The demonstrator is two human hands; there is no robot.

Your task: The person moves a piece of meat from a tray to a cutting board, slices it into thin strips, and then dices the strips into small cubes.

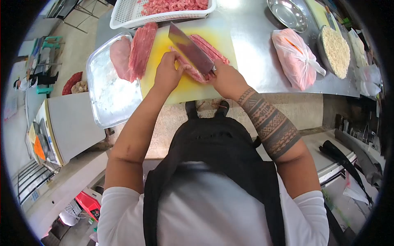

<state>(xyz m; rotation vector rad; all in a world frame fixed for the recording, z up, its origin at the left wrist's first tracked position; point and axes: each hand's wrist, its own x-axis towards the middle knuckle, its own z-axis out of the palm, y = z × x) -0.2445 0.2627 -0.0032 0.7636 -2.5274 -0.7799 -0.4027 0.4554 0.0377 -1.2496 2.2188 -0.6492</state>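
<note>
My right hand [228, 80] is closed round the handle of a cleaver [189, 47], its broad blade slanting up and to the left. Under and beside the blade lies a piece of raw red meat [209, 48] on a yellow-stained cutting board [166, 93]. With thumb and fingers, my left hand [168, 73] grips the near left edge of this meat, close to the blade. Left of that hand, a long slab of red meat [142, 49] rests partly on the board and partly on a metal tray [111, 100]. A paler piece of meat [120, 57] lies in the tray.
A white plastic basket [123, 14] of chopped meat stands at the back. To the right are a knotted plastic bag [293, 59] with orange contents, a bowl of pale grains [336, 51] and a metal bowl [287, 14]. The steel table's front edge [271, 93] is near my body.
</note>
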